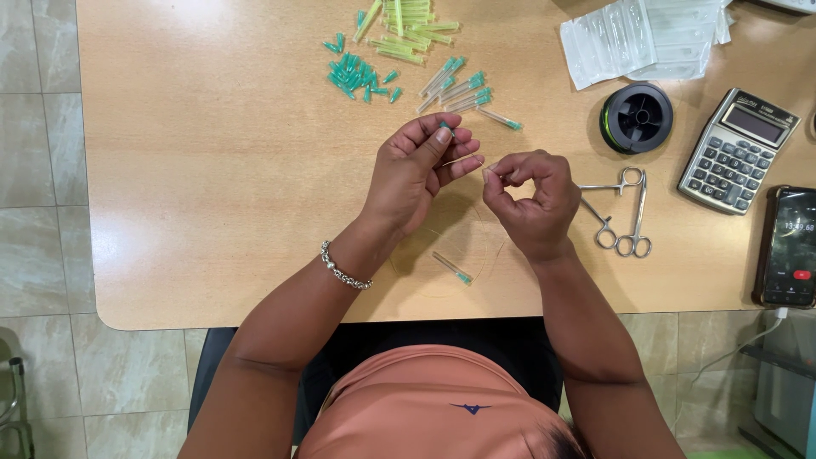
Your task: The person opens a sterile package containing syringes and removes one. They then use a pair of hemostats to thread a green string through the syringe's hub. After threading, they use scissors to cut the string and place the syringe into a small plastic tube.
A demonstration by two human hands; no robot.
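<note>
Over the middle of a wooden table (212, 170), my left hand (416, 170) pinches a small green-tipped needle piece (445, 127) between thumb and fingertips. My right hand (531, 200) is just to its right, with thumb and forefinger pinched on something very thin, which I cannot make out. A loop of thin clear line (480, 255) lies on the table beneath both hands. One clear tube with a green end (452, 267) rests inside that loop. My left wrist wears a metal bracelet (344, 272).
At the table's far side lie loose green caps (357, 75), capped clear needles (459, 89) and yellow-green tubes (412, 30). Clear plastic packets (637, 38) sit far right. A black line spool (637, 117), metal forceps (625, 212), a calculator (738, 149) and a phone (789, 246) are to the right.
</note>
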